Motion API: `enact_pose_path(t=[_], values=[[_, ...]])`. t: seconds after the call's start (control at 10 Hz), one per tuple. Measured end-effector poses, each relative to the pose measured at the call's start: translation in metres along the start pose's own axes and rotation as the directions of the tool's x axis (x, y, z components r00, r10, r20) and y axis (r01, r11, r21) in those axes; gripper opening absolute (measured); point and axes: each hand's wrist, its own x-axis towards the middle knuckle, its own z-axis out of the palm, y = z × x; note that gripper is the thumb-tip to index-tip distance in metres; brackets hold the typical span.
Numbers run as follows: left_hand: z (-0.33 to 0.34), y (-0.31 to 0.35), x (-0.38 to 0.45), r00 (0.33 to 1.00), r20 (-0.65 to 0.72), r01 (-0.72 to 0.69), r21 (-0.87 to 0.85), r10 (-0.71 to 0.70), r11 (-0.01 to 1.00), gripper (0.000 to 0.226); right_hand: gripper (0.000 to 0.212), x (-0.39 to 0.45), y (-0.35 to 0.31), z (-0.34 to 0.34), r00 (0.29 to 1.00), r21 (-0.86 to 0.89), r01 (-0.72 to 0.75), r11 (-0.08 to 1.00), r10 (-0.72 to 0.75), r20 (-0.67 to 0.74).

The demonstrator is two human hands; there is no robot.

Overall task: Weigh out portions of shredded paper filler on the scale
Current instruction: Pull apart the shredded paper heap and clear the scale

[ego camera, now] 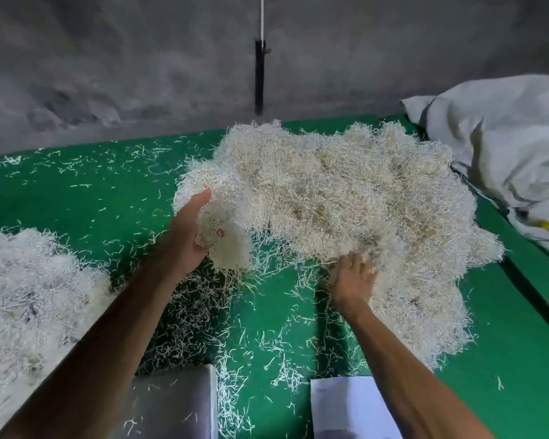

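Near the bottom edge sits a gray tray [175,403] & a white sheet [352,407] on the green counter [76,198]. Left hand [187,236] grip is curled round a clump of shredded paper. Right hand [352,280] lies flat w/ fingers apart on the big pile [346,191]: thin, pale, curly strips, fluffy. Farther back, a white sack [507,147].

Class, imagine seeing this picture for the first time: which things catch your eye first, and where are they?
A big heap of shredded paper fills the middle of the green table, with loose strands scattered round it. The left hand grips a clump at its near left edge; the right hand presses into its near side.
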Motion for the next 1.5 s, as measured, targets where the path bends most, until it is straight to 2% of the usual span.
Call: enact_pose_path(t=[0.1, 0.2, 0.3, 0.4, 0.5, 0.6, 0.7, 0.8, 0.9, 1.0, 1.1, 1.2, 1.3, 1.4, 1.5], values=[[0.016, -0.015, 0.002, 0.984, 0.057, -0.175, 0.074, 0.172, 0.982, 0.076, 0.051, 0.002, -0.002, -0.001, 0.996, 0.195, 0.086, 0.977, -0.081, -0.033], [0.043, -0.003, 0.006, 0.987, 0.111, 0.137, -0.217, -0.115, 0.966, 0.061, 0.027, -0.001, -0.026, -0.026, 0.961, 0.319, 0.248, 0.915, -0.19, -0.202], [0.038, 0.001, -0.007, 0.99, 0.135, 0.056, -0.13, -0.038, 0.99, 0.084, 0.031, -0.012, -0.067, -0.063, 0.88, 0.459, 0.448, 0.767, -0.288, -0.378], [0.029, -0.006, -0.022, 0.976, 0.171, 0.188, -0.361, -0.133, 0.913, 0.127, 0.035, -0.036, -0.109, -0.11, 0.867, 0.795, 0.494, 0.353, -0.264, -0.422], [0.015, 0.0, -0.035, 0.975, 0.177, 0.206, -0.496, -0.133, 0.843, 0.146, 0.024, -0.065, -0.138, -0.144, 0.885, 0.933, 0.357, -0.046, -0.303, -0.354], [0.003, 0.008, -0.044, 0.954, 0.198, 0.298, -0.52, -0.226, 0.801, 0.143, 0.027, -0.093, -0.157, -0.158, 0.913, 0.991, 0.113, -0.071, -0.387, -0.132], [-0.014, 0.011, -0.066, 0.939, 0.232, 0.338, -0.49, -0.253, 0.804, 0.111, 0.047, -0.122, -0.163, -0.164, 0.88, 0.985, 0.166, 0.043, -0.457, -0.129], [-0.045, 0.019, -0.077, 0.937, 0.128, 0.343, -0.524, -0.326, 0.78, 0.076, 0.043, -0.145, -0.154, -0.169, 0.856, 0.918, 0.373, 0.133, -0.43, -0.286], [-0.079, 0.033, -0.085, 0.956, 0.067, 0.28, -0.498, -0.285, 0.821, 0.08, 0.083, -0.167, -0.145, -0.163, 0.833, 0.905, 0.378, 0.195, -0.498, -0.24], [-0.101, 0.063, -0.089, 0.945, 0.099, 0.316, -0.524, -0.312, 0.791, 0.079, 0.129, -0.185, -0.149, -0.147, 0.798, 0.841, 0.396, 0.37, -0.592, -0.116], [-0.117, 0.092, -0.088, 0.898, 0.313, 0.435, -0.726, -0.308, 0.532, 0.051, 0.113, -0.186, -0.163, -0.137, 0.879, 0.809, 0.317, 0.496, -0.473, -0.055], [-0.127, 0.095, -0.083, 0.857, 0.431, 0.514, -0.758, -0.284, 0.402, 0.027, 0.046, -0.172, -0.164, -0.136, 0.931, 0.784, 0.264, 0.562, -0.361, -0.054], [-0.123, 0.066, -0.079, 0.864, 0.309, 0.501, -0.459, -0.396, 0.734, 0.108, 0.014, -0.159, -0.15, -0.147, 0.964, 0.751, 0.252, 0.61, -0.229, -0.137], [-0.107, 0.042, -0.084, 0.94, 0.291, 0.23, -0.162, -0.176, 0.96, 0.095, 0.063, -0.157, -0.155, -0.164, 0.929, 0.781, 0.356, 0.512, -0.287, -0.235], [-0.09, 0.018, -0.077, 0.975, 0.18, 0.129, 0.006, -0.128, 0.992, 0.088, 0.053, -0.155, -0.17, -0.173, 0.855, 0.675, 0.511, 0.532, -0.394, -0.337]])
